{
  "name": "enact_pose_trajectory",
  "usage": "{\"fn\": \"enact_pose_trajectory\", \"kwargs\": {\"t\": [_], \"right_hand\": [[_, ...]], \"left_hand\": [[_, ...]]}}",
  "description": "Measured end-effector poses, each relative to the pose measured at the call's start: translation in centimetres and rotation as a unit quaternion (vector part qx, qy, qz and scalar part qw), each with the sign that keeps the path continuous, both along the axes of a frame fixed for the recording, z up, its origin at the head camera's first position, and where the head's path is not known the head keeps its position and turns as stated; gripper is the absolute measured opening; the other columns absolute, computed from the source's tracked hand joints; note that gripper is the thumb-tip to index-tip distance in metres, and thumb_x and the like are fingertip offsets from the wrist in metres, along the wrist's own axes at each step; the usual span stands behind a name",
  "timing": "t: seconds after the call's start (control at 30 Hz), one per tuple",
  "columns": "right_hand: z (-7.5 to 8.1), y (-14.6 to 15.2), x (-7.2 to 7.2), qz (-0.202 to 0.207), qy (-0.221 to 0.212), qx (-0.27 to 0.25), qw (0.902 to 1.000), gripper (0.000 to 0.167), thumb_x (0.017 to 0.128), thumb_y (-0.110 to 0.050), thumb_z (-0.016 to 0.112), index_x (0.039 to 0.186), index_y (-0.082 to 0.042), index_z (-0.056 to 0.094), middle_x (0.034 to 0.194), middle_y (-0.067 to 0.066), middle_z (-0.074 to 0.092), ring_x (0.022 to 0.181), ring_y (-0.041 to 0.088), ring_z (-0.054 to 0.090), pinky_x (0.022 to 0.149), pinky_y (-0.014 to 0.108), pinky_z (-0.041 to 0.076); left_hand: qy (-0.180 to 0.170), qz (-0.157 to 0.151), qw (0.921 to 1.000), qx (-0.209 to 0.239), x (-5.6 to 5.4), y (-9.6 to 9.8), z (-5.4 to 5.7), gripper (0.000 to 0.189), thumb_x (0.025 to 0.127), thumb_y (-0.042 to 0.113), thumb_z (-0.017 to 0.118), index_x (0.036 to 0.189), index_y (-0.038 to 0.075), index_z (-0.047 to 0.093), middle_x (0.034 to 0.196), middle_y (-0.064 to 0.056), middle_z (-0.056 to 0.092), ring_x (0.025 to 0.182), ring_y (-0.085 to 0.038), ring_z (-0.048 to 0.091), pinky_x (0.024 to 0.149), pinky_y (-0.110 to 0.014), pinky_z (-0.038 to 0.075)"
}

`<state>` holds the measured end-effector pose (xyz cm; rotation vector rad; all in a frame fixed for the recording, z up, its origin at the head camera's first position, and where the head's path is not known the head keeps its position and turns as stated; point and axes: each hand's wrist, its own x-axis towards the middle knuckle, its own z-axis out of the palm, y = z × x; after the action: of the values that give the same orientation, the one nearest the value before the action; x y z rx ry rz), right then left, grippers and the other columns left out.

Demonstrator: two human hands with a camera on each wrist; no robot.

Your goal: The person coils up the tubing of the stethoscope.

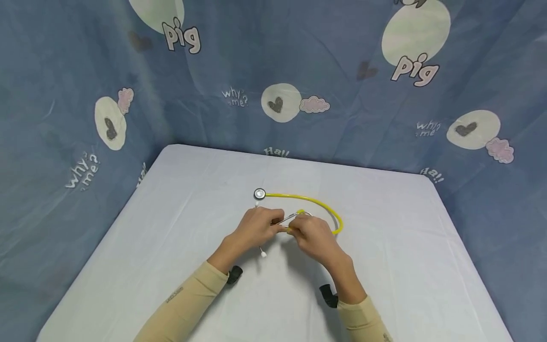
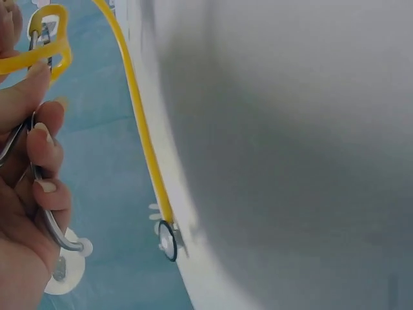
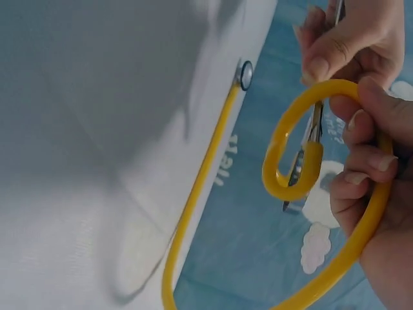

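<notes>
A stethoscope lies partly on the table, its yellow tube (image 1: 318, 201) curving right from the round chest piece (image 1: 259, 194) back to my hands. My left hand (image 1: 258, 225) grips the metal ear tubes (image 2: 50, 227), fingers curled round them. One white ear tip (image 1: 263, 254) points toward me and the other (image 1: 257, 204) away. My right hand (image 1: 314, 236) holds the yellow tube close beside the left hand. In the right wrist view, a small yellow loop (image 3: 274, 145) bends round by the metal spring part, near my left thumb.
The white tabletop (image 1: 406, 247) lies under both hands. A blue printed curtain (image 1: 342, 128) hangs behind the table and along its sides. Black wrist mounts (image 1: 328, 295) sit below the forearms, near the cuffs of the beige sleeves (image 1: 188, 297).
</notes>
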<state>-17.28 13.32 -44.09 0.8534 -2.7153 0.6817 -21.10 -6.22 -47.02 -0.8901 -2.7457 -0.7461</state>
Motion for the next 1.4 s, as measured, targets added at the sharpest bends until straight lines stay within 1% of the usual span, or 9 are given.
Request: {"fn": "enact_pose_trajectory", "kwargs": {"t": [0.13, 0.33, 0.5, 0.6, 0.8, 0.93, 1.07, 1.23, 1.4], "right_hand": [[0.1, 0.0, -0.2, 0.005, -0.006, 0.0, 1.0, 0.016, 0.086, -0.01, 0.075, 0.074, -0.017, 0.069, 0.068, -0.009, 0.053, 0.061, 0.003, 0.043, 0.056, 0.018, 0.037], [0.6, 0.9, -1.2, 0.016, -0.003, 0.016, 0.9997, 0.009, 0.085, -0.017, 0.077, 0.078, -0.021, 0.074, 0.07, -0.012, 0.059, 0.06, 0.0, 0.046, 0.056, 0.017, 0.039], [1.0, 1.5, -2.1, 0.022, 0.009, -0.01, 0.9997, 0.012, 0.077, -0.025, 0.084, 0.076, -0.02, 0.073, 0.068, -0.013, 0.059, 0.06, 0.0, 0.047, 0.054, 0.017, 0.04], [1.0, 1.8, -2.5, 0.026, 0.007, -0.028, 0.9992, 0.013, 0.075, -0.025, 0.085, 0.078, -0.019, 0.073, 0.072, -0.012, 0.061, 0.062, 0.0, 0.049, 0.056, 0.018, 0.043], [0.9, 2.1, -2.8, 0.037, -0.024, -0.045, 0.998, 0.009, 0.083, -0.017, 0.078, 0.092, -0.016, 0.077, 0.086, -0.007, 0.069, 0.074, 0.005, 0.06, 0.066, 0.022, 0.05], [0.9, 2.2, -3.2, 0.032, -0.044, -0.054, 0.997, 0.009, 0.084, -0.013, 0.077, 0.093, -0.014, 0.077, 0.089, -0.003, 0.071, 0.078, 0.008, 0.064, 0.069, 0.025, 0.052], [0.9, 2.6, -3.6, 0.023, -0.068, -0.059, 0.9957, 0.008, 0.085, -0.013, 0.077, 0.092, -0.013, 0.077, 0.089, -0.002, 0.072, 0.081, 0.01, 0.065, 0.071, 0.026, 0.053], [1.0, 3.3, -4.1, 0.011, -0.099, -0.089, 0.991, 0.01, 0.085, -0.012, 0.077, 0.094, -0.008, 0.077, 0.091, 0.0, 0.073, 0.085, 0.014, 0.067, 0.075, 0.03, 0.054], [0.6, 4.0, -4.4, -0.006, -0.145, -0.143, 0.9791, 0.009, 0.085, -0.012, 0.076, 0.094, -0.009, 0.077, 0.09, 0.0, 0.073, 0.083, 0.014, 0.067, 0.076, 0.029, 0.055]], "left_hand": [[-0.007, -0.012, 0.9999, -0.004, 0.2, -0.3, 0.0, 0.037, 0.084, 0.039, 0.077, 0.07, 0.024, 0.047, 0.058, 0.014, 0.036, 0.053, -0.002, 0.035, 0.051, -0.02, 0.023], [-0.014, -0.052, 0.9985, -0.008, 0.2, -0.2, 0.1, 0.033, 0.085, 0.038, 0.076, 0.071, 0.025, 0.05, 0.058, 0.016, 0.039, 0.054, 0.0, 0.036, 0.052, -0.02, 0.024], [-0.018, -0.079, 0.9967, 0.002, 0.2, -0.3, 0.2, 0.03, 0.084, 0.037, 0.078, 0.073, 0.025, 0.052, 0.059, 0.016, 0.042, 0.053, 0.001, 0.037, 0.052, -0.019, 0.025], [-0.02, -0.089, 0.9958, 0.011, 0.3, -0.3, 0.3, 0.03, 0.083, 0.035, 0.078, 0.073, 0.025, 0.052, 0.059, 0.016, 0.041, 0.053, 0.002, 0.037, 0.052, -0.019, 0.025], [-0.028, -0.099, 0.9946, 0.013, 0.4, -0.5, 0.7, 0.031, 0.083, 0.034, 0.079, 0.073, 0.026, 0.051, 0.059, 0.016, 0.039, 0.054, 0.002, 0.037, 0.053, -0.018, 0.026], [-0.025, -0.105, 0.9941, 0.008, 0.5, -0.6, 0.7, 0.03, 0.084, 0.036, 0.077, 0.073, 0.027, 0.051, 0.06, 0.016, 0.038, 0.055, 0.002, 0.038, 0.054, -0.018, 0.027], [-0.02, -0.111, 0.9936, 0.01, 0.6, -0.7, 0.6, 0.03, 0.084, 0.038, 0.078, 0.073, 0.028, 0.052, 0.059, 0.018, 0.039, 0.055, 0.003, 0.038, 0.054, -0.017, 0.028], [-0.017, -0.134, 0.9898, 0.046, 0.6, -0.8, 0.7, 0.027, 0.083, 0.037, 0.079, 0.073, 0.029, 0.055, 0.06, 0.019, 0.042, 0.054, 0.004, 0.039, 0.054, -0.016, 0.028], [-0.019, -0.162, 0.9807, 0.109, 0.7, -1.0, 1.1, 0.016, 0.084, 0.033, 0.079, 0.078, 0.028, 0.065, 0.065, 0.02, 0.055, 0.057, 0.005, 0.045, 0.055, -0.015, 0.036]]}}
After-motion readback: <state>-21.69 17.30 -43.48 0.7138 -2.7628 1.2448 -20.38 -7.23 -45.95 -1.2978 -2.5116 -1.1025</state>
